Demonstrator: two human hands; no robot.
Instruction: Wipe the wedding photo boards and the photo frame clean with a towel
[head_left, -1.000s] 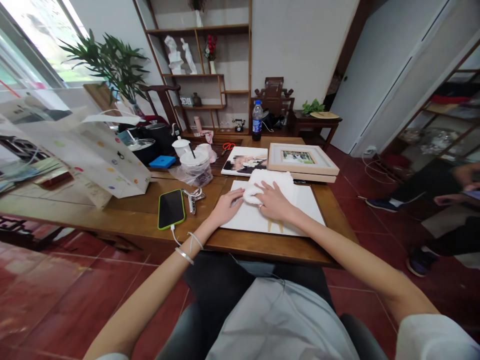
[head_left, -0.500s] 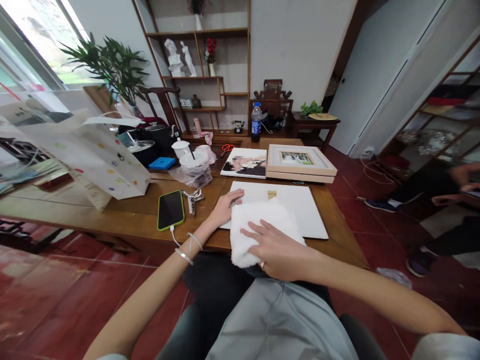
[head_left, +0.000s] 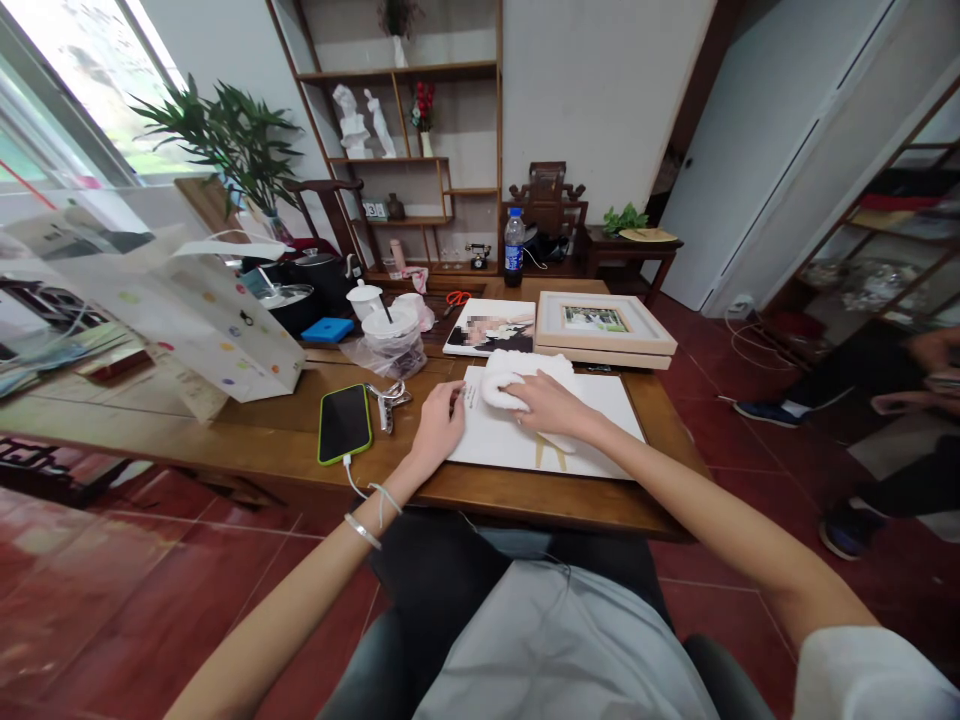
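A white picture board [head_left: 592,400] lies flat at the table's front edge, with small dark writing near its left side and yellowish figure legs showing on it. My left hand [head_left: 441,422] is at the board's left edge, fingers bent and thumb close to them, gripping that edge. My right hand [head_left: 553,404] is closed on a bunched white fluffy towel [head_left: 531,366], pressed on the upper middle of the board. The towel and hand hide part of the printed figure.
Behind the board lie a photo panel [head_left: 491,328] and stacked wooden frames [head_left: 606,325]. To the left are a phone [head_left: 345,424] on a cable, a bagged cup [head_left: 391,335] and a paper bag [head_left: 232,335]. A bottle [head_left: 513,250] stands behind. Another person's legs [head_left: 802,375] show at right.
My right hand has moved the towel forward from the board's front edge to its far part, uncovering the figure's legs. My left hand has drawn back slightly, its fingers now bent.
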